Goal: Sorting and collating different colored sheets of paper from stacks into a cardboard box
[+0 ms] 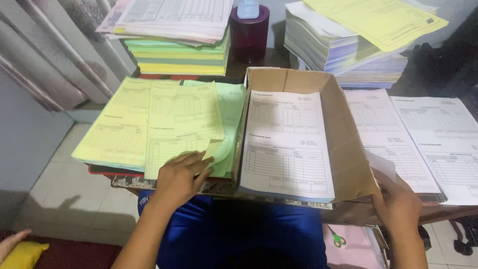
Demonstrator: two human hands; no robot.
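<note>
At the near left of the table, the left hand [180, 174] pinches the near corner of a thin yellow sheet [181, 127], a printed form whose long axis runs near to far, atop a green stack [231, 107]. Centre, an open cardboard box [348, 144] holds flat white forms [286, 144] (long axis also near-far). Near right, the right hand [398, 201] grips a curling white sheet [383, 167] by its near corner.

Left hand [180, 175], left of the cardboard box [348, 149]: palm down, fingers spread and bent, forearm rising from below. Right hand [398, 201], at the box's near right corner: fingers curled, thumb pinching inward.
</note>
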